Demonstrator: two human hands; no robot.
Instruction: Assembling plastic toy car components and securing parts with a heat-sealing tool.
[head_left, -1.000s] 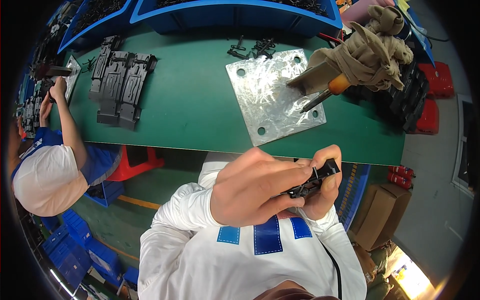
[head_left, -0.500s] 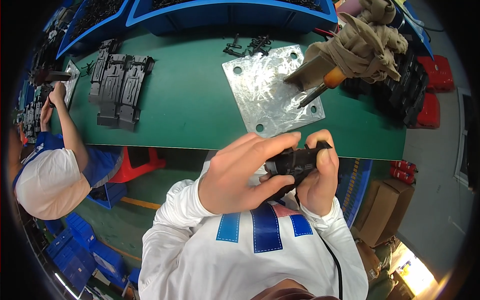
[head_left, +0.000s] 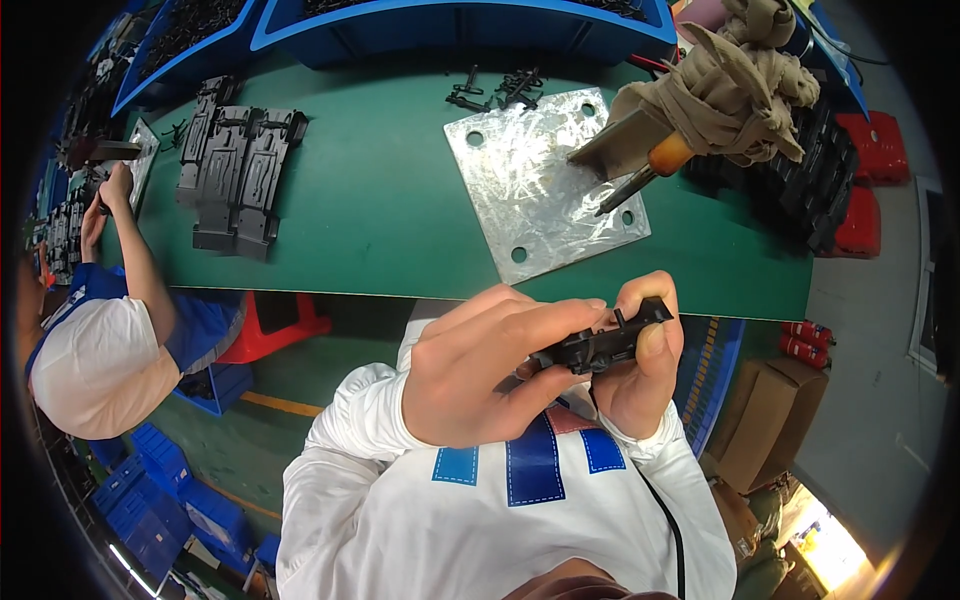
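Part (head_left: 600,350), turned since the earlier frame, lies bodyward of plate (head_left: 525,185), long axis crosswise; left hand (head_left: 465,375) and right hand (head_left: 640,385) pinch its ends.

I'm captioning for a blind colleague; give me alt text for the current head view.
The left hand and right hand hold a black part before a green table. On it lie a metal plate and black panels, with blue bins at the far edge; a co-worker is at left.
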